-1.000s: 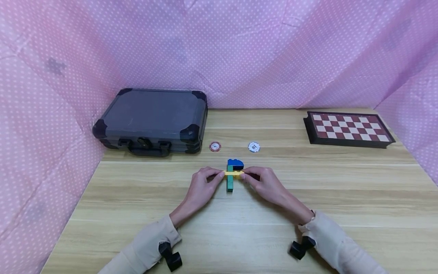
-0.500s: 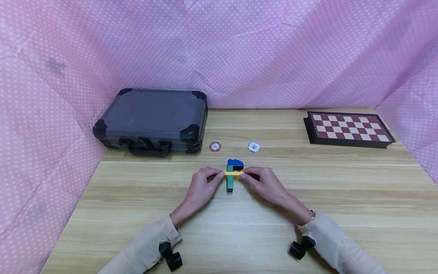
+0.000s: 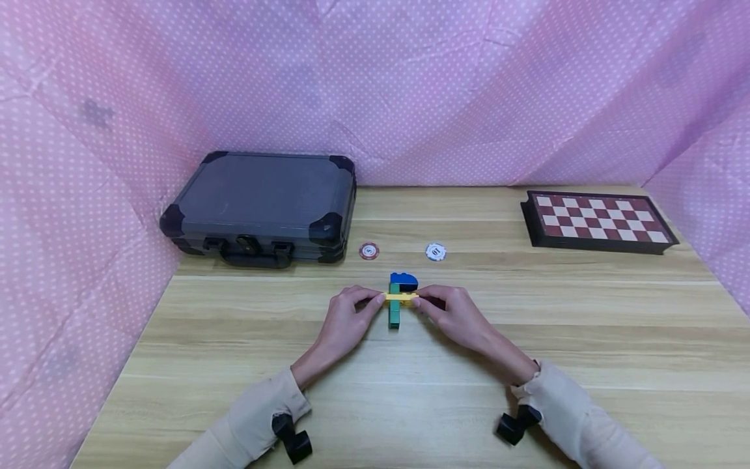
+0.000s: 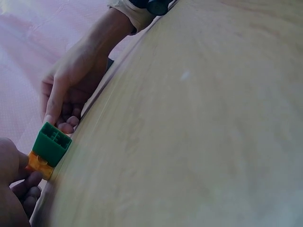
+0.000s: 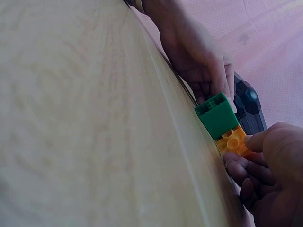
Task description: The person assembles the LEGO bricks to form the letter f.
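Observation:
A small build of toy building bricks lies on the wooden table in front of me. A green brick piece [image 3: 394,318] runs lengthwise through it, and a blue brick with a rounded end [image 3: 404,281] is at its far end. Crossing the green is a yellow brick [image 3: 401,298], whose studs show in the right wrist view. My left hand [image 3: 347,318] pinches the yellow brick's left end between thumb and fingers. At its right end, my right hand [image 3: 459,317] pinches it likewise. In the left wrist view, the green brick's hollow end [image 4: 52,143] faces the camera. Fingertips partly cover the yellow ends.
A grey case with black corners [image 3: 263,195] lies at the back left. Beyond the bricks are a red poker chip [image 3: 369,251] and a white one [image 3: 436,252]. A chessboard box [image 3: 600,218] lies at the back right. Pink dotted cloth [image 3: 410,98] hangs behind the table.

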Demonstrator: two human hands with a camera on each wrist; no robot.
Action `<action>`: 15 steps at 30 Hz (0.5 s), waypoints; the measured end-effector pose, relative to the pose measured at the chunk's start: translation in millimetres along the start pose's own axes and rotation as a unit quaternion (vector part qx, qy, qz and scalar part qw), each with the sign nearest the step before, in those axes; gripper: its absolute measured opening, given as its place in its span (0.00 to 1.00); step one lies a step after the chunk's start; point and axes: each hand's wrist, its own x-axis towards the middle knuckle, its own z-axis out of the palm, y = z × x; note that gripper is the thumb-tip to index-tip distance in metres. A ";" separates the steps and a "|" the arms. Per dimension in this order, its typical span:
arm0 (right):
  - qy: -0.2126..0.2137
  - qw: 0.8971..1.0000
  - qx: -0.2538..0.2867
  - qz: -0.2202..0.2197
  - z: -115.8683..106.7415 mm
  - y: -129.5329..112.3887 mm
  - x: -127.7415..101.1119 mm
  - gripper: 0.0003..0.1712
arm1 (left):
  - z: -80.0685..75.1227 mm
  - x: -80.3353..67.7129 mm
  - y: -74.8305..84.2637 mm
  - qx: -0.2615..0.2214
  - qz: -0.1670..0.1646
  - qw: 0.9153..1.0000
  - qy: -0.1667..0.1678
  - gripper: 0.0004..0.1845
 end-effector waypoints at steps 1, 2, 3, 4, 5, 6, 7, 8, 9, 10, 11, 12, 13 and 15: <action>0.000 1.000 0.000 0.000 0.1 0.0 0.1 0.11 | -0.1 0.1 0.0 0.001 0.000 1.000 0.000 0.10; -0.001 1.000 -0.001 0.000 0.2 0.0 0.2 0.11 | -0.1 0.2 -0.2 0.002 0.000 1.000 0.000 0.09; -0.001 1.000 -0.001 0.000 0.3 0.1 0.3 0.11 | -0.2 0.3 -0.2 0.003 -0.001 1.000 0.000 0.09; -0.001 1.000 -0.002 0.001 0.3 0.2 0.3 0.11 | -0.4 0.4 -0.1 0.003 -0.002 1.000 -0.001 0.09; -0.001 1.000 -0.002 0.001 0.3 0.1 0.4 0.12 | -0.6 0.6 0.0 0.002 -0.003 1.000 -0.001 0.09; -0.001 1.000 -0.003 0.000 0.3 0.1 0.5 0.12 | -0.9 0.6 0.4 0.003 -0.004 1.000 -0.001 0.09; -0.002 1.000 -0.003 0.000 0.2 0.0 0.6 0.12 | -1.1 0.7 0.6 0.003 -0.004 1.000 -0.001 0.09; -0.002 1.000 -0.003 0.000 0.1 -0.1 0.7 0.12 | -1.4 0.5 0.7 0.004 -0.002 1.000 -0.002 0.09; -0.002 1.000 -0.003 0.000 0.0 -0.3 0.7 0.12 | -1.7 0.4 0.8 0.004 -0.003 1.000 -0.002 0.10; -0.002 1.000 -0.002 0.000 -0.2 -0.5 0.8 0.12 | -1.9 0.3 0.8 0.005 -0.004 1.000 -0.003 0.10; -0.003 1.000 -0.002 0.000 -0.4 -0.6 0.8 0.13 | -2.0 0.3 0.7 0.006 -0.004 1.000 -0.004 0.10; -0.003 1.000 -0.002 0.001 -0.5 -0.8 0.9 0.13 | -2.1 0.2 0.7 0.007 -0.004 1.000 -0.004 0.10; -0.003 1.000 -0.001 0.002 -0.7 -0.9 0.9 0.13 | -2.1 0.3 0.4 0.007 -0.004 1.000 -0.004 0.10; -0.002 1.000 0.000 0.006 -0.9 -1.2 0.8 0.13 | -2.1 0.3 0.4 0.006 -0.006 1.000 -0.005 0.10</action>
